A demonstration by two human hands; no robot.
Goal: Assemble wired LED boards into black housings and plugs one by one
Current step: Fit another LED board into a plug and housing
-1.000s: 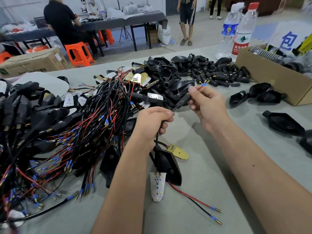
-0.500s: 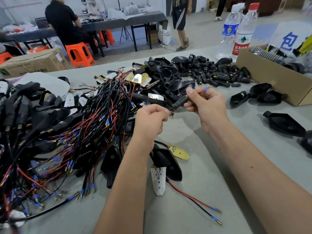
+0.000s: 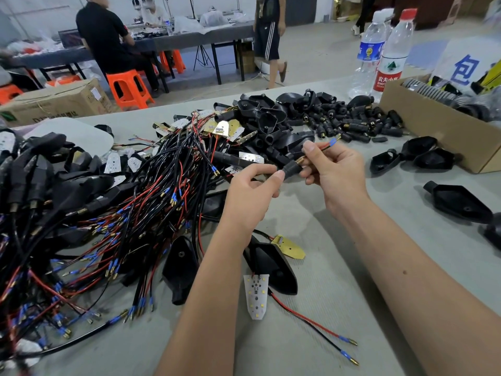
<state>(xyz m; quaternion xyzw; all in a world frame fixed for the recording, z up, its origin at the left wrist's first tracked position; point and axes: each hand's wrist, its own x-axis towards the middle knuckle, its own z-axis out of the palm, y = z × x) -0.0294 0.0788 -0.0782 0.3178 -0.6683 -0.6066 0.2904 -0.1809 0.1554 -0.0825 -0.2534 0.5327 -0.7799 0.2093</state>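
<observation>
Though brass-tipped, cylindrical black plug (image 3: 291, 168)

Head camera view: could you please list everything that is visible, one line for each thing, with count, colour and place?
table: one, grey, under everything
wire bundle: many, black and red with blue tips, left half
loose housings: several, black, right side
plug pile: many, black, far centre
cardboard box: one, brown, far right
water bottles: two, clear, behind the box
LED board: one, white, near centre, beside a black housing
brass plate: one, yellow, near centre
orange stool: one, background left
people: about four, background
plug: one, black, held between both hands
left hand: pinches the plug
right hand: pinches the wire at the plug
</observation>
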